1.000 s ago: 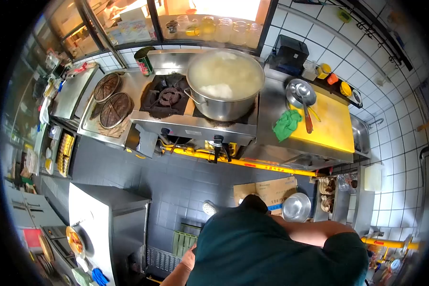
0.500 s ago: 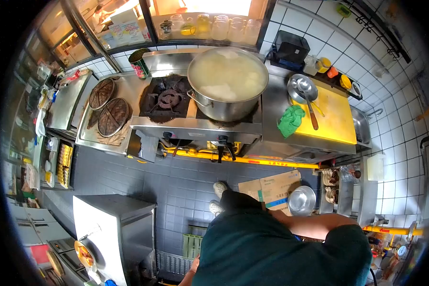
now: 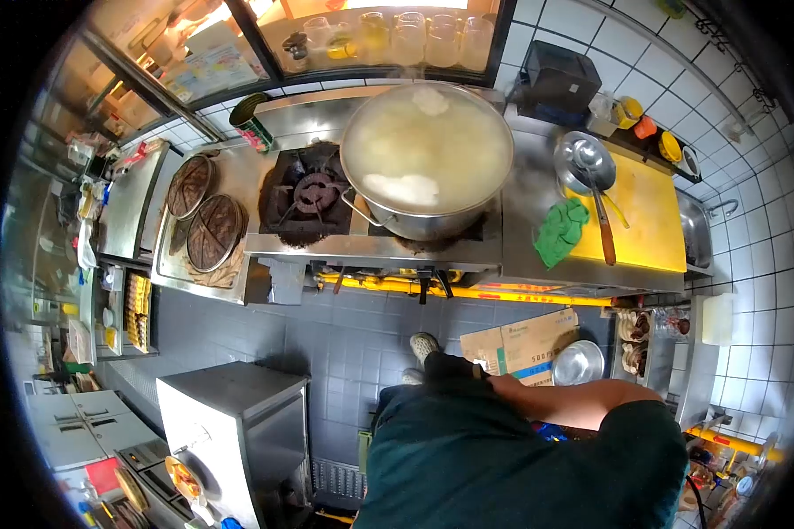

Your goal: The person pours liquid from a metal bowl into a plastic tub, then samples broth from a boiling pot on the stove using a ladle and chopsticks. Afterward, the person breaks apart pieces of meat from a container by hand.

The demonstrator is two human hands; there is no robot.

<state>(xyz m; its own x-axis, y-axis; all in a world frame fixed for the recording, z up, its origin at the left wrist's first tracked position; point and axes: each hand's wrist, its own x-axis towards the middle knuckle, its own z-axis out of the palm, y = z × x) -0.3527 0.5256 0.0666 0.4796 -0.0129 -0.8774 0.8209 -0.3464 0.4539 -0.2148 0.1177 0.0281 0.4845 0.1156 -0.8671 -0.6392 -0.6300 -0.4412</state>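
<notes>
My right forearm reaches across the front of my dark green shirt. Its hand is hidden at dark cloth by my thigh, so neither the fingers nor anything in them shows. My left hand is out of sight. Ahead stands a large steel stockpot on the stove, full of pale cloudy liquid with a white patch floating on it. Beside it, the left burner is bare. Near my right arm, a steel bowl rests by a flattened cardboard box on the floor.
Right of the stove are a yellow cutting board, a long-handled pan and a green cloth. Two round dark mesh strainers lie left. A steel cabinet stands behind left. Yellow gas pipe runs under the stove.
The view has shifted, so the stove and counter appear farther right. Part of my left hand, seen low in the earlier frame, is out of view now. My shoe has moved slightly right in the picture.
</notes>
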